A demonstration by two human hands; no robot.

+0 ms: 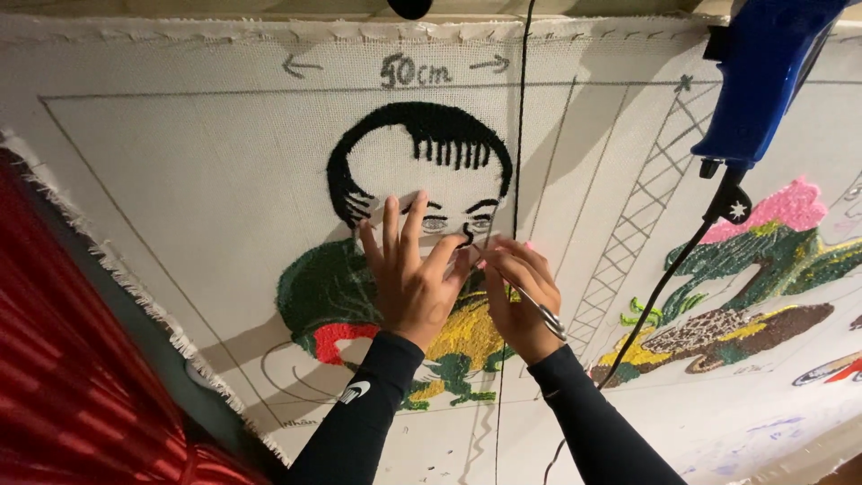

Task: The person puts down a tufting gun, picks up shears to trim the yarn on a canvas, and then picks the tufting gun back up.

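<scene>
A white tufting cloth [206, 162] stretched on a frame carries a tufted portrait [417, 148] with black hair, drawn eyes and green, yellow and red yarn below. My left hand [409, 269] lies flat on the cloth just under the face, fingers spread. My right hand [519, 296] sits beside it, gripping small metal scissors [543, 316] with the tips hidden near the face's mouth area. Both arms wear black sleeves.
A blue tufting gun [763, 81] hangs at the upper right with a black cable [660, 287] running down. A black yarn strand [518, 135] drops vertically across the cloth. Red fabric [72, 359] fills the left. More coloured tufted shapes [763, 269] lie to the right.
</scene>
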